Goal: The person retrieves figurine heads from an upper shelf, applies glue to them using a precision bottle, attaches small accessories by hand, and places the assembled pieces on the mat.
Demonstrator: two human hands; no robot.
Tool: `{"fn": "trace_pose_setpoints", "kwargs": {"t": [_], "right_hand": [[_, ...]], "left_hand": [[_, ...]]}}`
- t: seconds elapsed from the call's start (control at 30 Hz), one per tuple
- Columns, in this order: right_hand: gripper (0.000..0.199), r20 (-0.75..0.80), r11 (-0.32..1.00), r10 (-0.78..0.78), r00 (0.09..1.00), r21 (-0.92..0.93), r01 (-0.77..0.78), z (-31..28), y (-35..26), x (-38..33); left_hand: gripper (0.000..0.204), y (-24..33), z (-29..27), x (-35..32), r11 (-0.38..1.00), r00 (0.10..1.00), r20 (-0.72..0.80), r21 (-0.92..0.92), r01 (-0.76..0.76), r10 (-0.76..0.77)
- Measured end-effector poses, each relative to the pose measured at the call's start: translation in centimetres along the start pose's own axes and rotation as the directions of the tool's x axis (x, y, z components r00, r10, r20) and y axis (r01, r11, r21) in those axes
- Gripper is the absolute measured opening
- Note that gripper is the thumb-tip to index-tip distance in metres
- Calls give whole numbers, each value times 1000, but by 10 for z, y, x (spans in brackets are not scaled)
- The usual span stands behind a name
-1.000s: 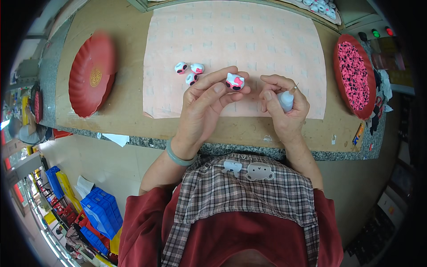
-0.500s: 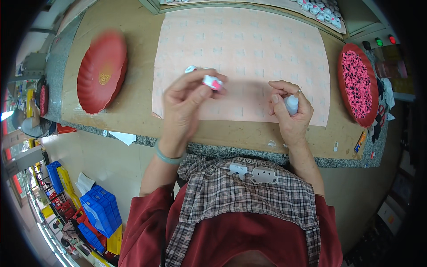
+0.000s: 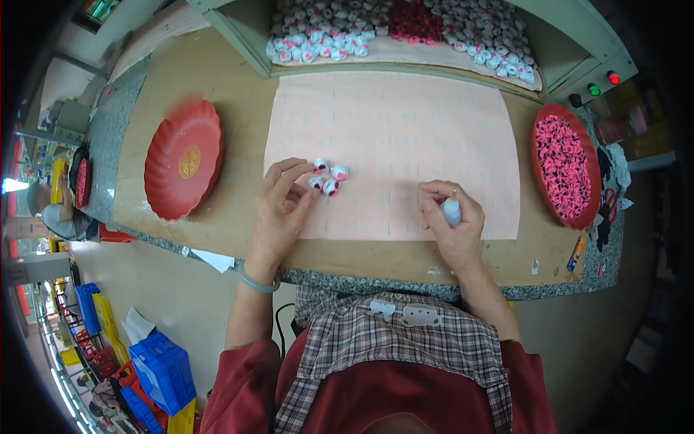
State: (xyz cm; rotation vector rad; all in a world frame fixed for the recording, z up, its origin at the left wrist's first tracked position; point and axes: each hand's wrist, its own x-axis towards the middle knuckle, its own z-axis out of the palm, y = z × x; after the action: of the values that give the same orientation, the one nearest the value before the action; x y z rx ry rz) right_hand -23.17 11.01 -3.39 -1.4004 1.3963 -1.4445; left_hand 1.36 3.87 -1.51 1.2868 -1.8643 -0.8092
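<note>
Several small round white pieces with pink and black marks (image 3: 338, 172) sit in a cluster on the pale pink cloth (image 3: 405, 130). Just left of the cluster is my left hand (image 3: 280, 206), its thumb and fingers curved but apart, with the tips close to the nearest pieces; whether they touch is hard to tell. My right hand (image 3: 463, 228) is closed around a small pale squeeze bottle (image 3: 451, 211) over the cloth's right part, its cap end showing above the curled fingers.
To the left lies a red scalloped tray (image 3: 206, 163); on the right a red dish (image 3: 538, 155) holds many pink-and-black bits. A box-like opening (image 3: 557, 61) at the back contains rows of white, grey and dark red pieces. Scissors (image 3: 611, 202) and an orange tube (image 3: 576, 254) lie at the right.
My left hand has lowered to the cloth, and the white-and-pink piece it held up is now among the cluster. The right hand still holds the bottle. The view has tilted up, showing more of the back opening.
</note>
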Motion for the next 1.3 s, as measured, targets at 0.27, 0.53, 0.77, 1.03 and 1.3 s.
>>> {"fn": "trace_pose_setpoints", "kwargs": {"t": [0.27, 0.53, 0.77, 1.03, 1.3], "right_hand": [[16, 19, 999, 6, 1000, 47, -7, -3, -7, 1], [17, 26, 999, -1, 1000, 44, 0, -6, -3, 4], [18, 30, 1000, -7, 1000, 18, 7, -6, -7, 5], [20, 30, 1000, -22, 999, 10, 22, -6, -8, 7], [30, 35, 980, 46, 998, 191, -52, -15, -7, 6]], "left_hand": [[19, 17, 7, 96, 924, 942, -21, 203, -324, 335], [22, 0, 85, 251, 609, 784, 109, 568, -554, 611], [23, -19, 120, 293, 494, 786, 228, 669, -556, 575], [26, -11, 115, 297, 400, 688, 211, 682, -613, 695], [19, 38, 96, 215, 865, 867, -27, 81, -495, 498]]}}
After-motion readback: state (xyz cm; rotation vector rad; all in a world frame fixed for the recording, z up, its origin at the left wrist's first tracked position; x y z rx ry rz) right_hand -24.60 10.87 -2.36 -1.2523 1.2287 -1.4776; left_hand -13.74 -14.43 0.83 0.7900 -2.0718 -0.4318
